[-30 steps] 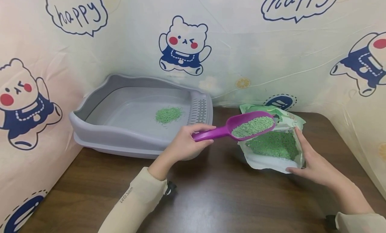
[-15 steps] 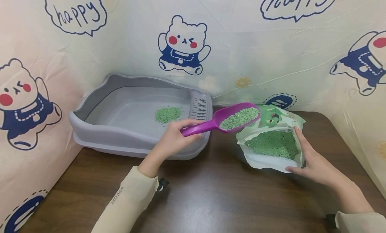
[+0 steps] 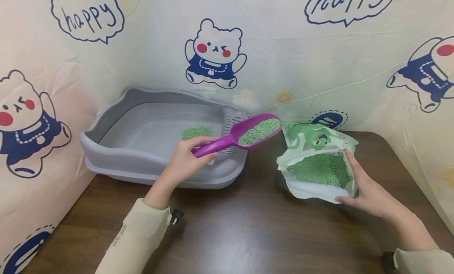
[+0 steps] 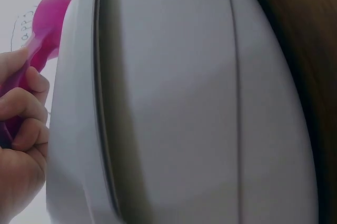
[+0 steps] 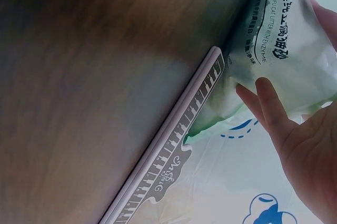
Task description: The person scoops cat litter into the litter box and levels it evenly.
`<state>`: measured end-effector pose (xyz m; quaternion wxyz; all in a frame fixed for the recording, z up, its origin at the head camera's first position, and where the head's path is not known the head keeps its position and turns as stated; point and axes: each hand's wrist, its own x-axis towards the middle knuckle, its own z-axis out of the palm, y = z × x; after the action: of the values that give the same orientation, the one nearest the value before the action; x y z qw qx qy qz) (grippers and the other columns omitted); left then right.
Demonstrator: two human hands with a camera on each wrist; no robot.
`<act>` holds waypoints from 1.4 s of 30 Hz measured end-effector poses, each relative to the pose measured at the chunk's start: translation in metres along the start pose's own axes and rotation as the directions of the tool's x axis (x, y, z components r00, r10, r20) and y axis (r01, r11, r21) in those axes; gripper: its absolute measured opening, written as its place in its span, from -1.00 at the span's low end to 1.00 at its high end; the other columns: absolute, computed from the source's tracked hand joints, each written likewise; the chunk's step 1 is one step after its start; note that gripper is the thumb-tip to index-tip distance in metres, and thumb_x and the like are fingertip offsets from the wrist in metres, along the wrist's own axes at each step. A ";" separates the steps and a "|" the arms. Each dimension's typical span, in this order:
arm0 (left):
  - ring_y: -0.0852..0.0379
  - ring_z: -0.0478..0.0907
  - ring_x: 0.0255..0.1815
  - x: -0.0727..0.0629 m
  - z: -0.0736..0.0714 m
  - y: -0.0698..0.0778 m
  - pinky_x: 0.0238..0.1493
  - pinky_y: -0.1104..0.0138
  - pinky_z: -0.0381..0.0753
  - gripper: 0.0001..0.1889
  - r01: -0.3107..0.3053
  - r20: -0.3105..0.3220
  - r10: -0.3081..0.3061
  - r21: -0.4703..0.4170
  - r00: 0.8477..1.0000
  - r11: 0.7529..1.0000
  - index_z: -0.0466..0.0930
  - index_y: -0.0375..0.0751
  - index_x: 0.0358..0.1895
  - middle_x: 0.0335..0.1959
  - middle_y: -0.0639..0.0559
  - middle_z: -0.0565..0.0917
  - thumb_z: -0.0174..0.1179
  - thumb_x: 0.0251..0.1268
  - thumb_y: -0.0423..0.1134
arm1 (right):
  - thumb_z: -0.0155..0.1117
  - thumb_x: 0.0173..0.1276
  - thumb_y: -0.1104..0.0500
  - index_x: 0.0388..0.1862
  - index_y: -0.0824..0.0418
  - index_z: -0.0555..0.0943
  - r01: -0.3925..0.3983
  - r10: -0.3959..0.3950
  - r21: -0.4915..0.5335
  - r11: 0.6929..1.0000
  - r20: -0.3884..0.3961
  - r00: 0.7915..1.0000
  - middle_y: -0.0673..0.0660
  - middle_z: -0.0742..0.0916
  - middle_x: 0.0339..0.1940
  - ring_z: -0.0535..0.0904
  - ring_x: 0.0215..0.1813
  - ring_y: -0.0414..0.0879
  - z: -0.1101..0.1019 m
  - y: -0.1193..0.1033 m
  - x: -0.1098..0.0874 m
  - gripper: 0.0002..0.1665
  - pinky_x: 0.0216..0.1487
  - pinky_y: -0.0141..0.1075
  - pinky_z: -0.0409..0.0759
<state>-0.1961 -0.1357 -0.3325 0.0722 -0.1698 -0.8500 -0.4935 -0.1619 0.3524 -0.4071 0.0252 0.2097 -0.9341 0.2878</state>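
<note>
Table (image 3: 262,234): loaded scoop (image 3: 234,139) swung toward nine o'clock, over box (image 3: 142,161) edge.
My left hand (image 3: 181,160) grips it; right hand (image 3: 370,193) spread on bag (image 3: 317,142).

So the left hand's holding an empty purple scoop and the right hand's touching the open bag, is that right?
Not quite: the purple scoop isn't empty. The head view shows green pellets lying in it. The left hand does hold it, and the right hand touches the open bag.
</note>
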 end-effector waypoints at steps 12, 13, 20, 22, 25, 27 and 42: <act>-0.04 0.52 -0.15 -0.004 -0.030 -0.007 -0.34 0.34 0.62 -0.60 -0.013 -0.071 0.017 0.059 0.997 0.998 0.70 -0.12 0.10 0.02 -0.15 0.72 0.43 0.14 -0.31 | 0.65 -0.02 0.08 0.64 0.04 -0.39 -0.014 0.014 -0.015 1.000 0.000 1.000 0.41 -0.06 0.63 0.25 0.33 0.58 0.000 0.000 0.000 0.60 0.05 -0.88 -0.10; -0.04 0.52 -0.15 -0.005 -0.032 -0.007 -0.34 0.35 0.62 -0.60 -0.017 -0.079 0.022 0.066 0.997 0.998 0.70 -0.12 0.10 0.02 -0.15 0.73 0.43 0.14 -0.31 | 0.65 -0.02 0.08 0.64 0.04 -0.38 -0.014 0.014 -0.018 1.000 -0.002 1.000 0.41 -0.06 0.63 0.26 0.33 0.58 0.000 0.000 0.000 0.60 0.05 -0.88 -0.09; -0.01 0.51 -0.16 -0.010 -0.048 -0.010 -0.34 0.37 0.59 -0.60 -0.010 -0.122 0.023 0.108 0.992 0.994 0.70 -0.11 0.10 -0.03 -0.15 0.74 0.44 0.14 -0.30 | 0.65 -0.03 0.10 0.64 0.05 -0.38 -0.004 0.004 -0.011 1.000 -0.005 1.000 0.43 -0.05 0.62 0.24 0.34 0.58 0.001 0.001 0.001 0.59 0.07 -0.88 -0.11; 0.00 0.51 -0.18 -0.010 -0.053 -0.010 -0.35 0.38 0.58 -0.60 -0.008 -0.137 0.023 0.114 0.990 0.993 0.71 -0.12 0.09 -0.04 -0.16 0.75 0.44 0.13 -0.31 | 0.65 -0.03 0.11 0.64 0.06 -0.38 -0.003 0.003 -0.010 1.000 -0.006 1.000 0.43 -0.05 0.62 0.23 0.34 0.58 0.001 0.001 0.001 0.60 0.07 -0.88 -0.11; 0.02 0.51 -0.20 -0.012 -0.058 -0.010 -0.35 0.41 0.57 -0.60 -0.002 -0.160 0.022 0.124 0.987 0.992 0.71 -0.13 0.09 -0.06 -0.16 0.75 0.45 0.12 -0.31 | 0.65 -0.03 0.11 0.64 0.05 -0.38 -0.004 0.004 -0.009 1.000 -0.005 1.000 0.42 -0.06 0.63 0.22 0.36 0.58 0.001 0.001 0.001 0.60 0.08 -0.88 -0.12; 0.06 0.51 -0.20 -0.014 -0.062 -0.010 -0.35 0.43 0.57 -0.59 -0.002 -0.175 0.026 0.136 0.984 0.991 0.71 -0.13 0.09 -0.07 -0.16 0.76 0.46 0.11 -0.30 | 0.65 -0.03 0.11 0.64 0.05 -0.38 -0.005 0.005 -0.008 1.000 -0.004 1.000 0.41 -0.06 0.63 0.22 0.36 0.57 0.001 0.001 0.001 0.60 0.08 -0.88 -0.12; 0.24 0.50 -0.34 -0.023 -0.089 -0.021 -0.43 0.50 0.48 -0.57 -0.025 -0.280 0.082 0.199 0.956 0.980 0.72 -0.18 0.06 -0.23 0.15 0.77 0.48 0.04 -0.39 | 0.64 -0.01 0.08 0.64 0.03 -0.39 -0.022 0.022 -0.017 1.000 0.003 1.000 0.39 -0.07 0.64 0.25 0.34 0.58 0.001 0.001 0.000 0.59 0.07 -0.87 -0.11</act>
<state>-0.1859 -0.2276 -0.3118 0.2243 -0.1117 -0.8695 -0.4257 -0.1627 0.3530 -0.4082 0.0223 0.1995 -0.9389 0.2797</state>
